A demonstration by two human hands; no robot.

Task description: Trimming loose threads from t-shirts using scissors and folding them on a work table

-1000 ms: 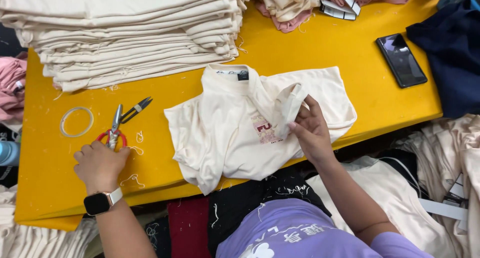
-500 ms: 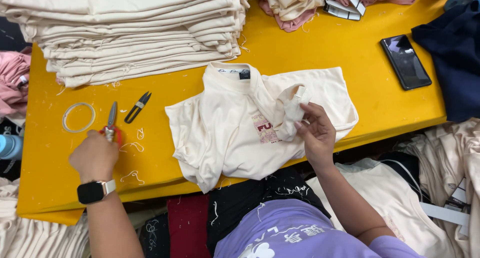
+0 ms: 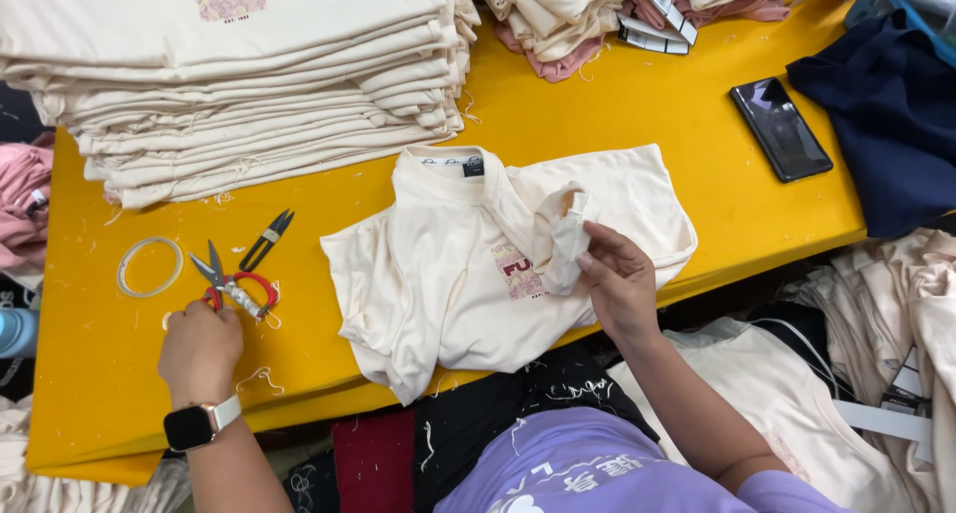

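Cream shirt pinched at right, red-handled scissors under the left hand.

Head view: the right hand (image 3: 619, 282) has its fingers (image 3: 590, 264) closed on a bunched fold of the cream shirt (image 3: 468, 264), which lies spread at the middle of the yellow counter (image 3: 637, 105). The left hand (image 3: 199, 349), near left, curls its fingers over the handles of the red-handled scissors (image 3: 231, 284), blades pointing far. A black thread snip (image 3: 267, 239) lies just beside them.

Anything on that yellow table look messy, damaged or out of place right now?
Nothing damaged. Loose thread clippings litter the yellow table near the left hand, which grips red-handled snips. The cream shirt lies rumpled, one sleeve bunched in the right hand. A black phone lies beyond it.
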